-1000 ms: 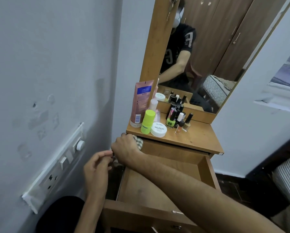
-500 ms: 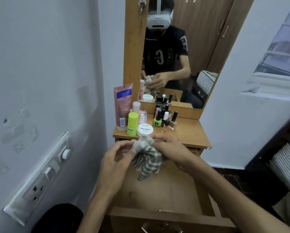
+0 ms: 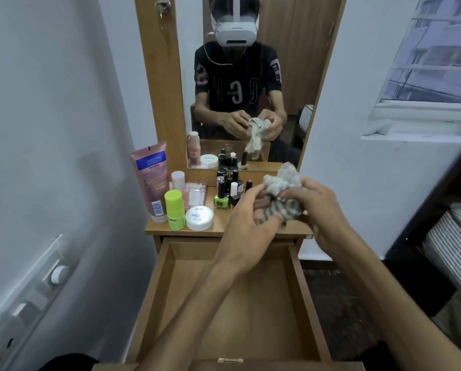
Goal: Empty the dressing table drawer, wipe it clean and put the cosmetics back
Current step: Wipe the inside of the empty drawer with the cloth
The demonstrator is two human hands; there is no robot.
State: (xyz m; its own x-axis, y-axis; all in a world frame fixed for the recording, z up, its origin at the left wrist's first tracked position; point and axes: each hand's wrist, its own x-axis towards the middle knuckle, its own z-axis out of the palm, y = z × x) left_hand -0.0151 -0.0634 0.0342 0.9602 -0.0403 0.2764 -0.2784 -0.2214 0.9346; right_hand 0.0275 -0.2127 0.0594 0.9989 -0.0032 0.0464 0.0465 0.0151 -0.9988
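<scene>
Drawer is pulled right out, bare wood inside. Above it both hands bunch up a striped cloth: left hand pinching the lower end, right hand curled round the top. Cosmetics sit on the tabletop behind, labels too blurry to read.

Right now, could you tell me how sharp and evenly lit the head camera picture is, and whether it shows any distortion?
Head view: dim, flat indoor light; the window is brightest. Wide-angle bending bows the mirror frame and walls. The cloth and both hands, left and right, are slightly motion-blurred; the drawer and cosmetics read soft but legible.
</scene>
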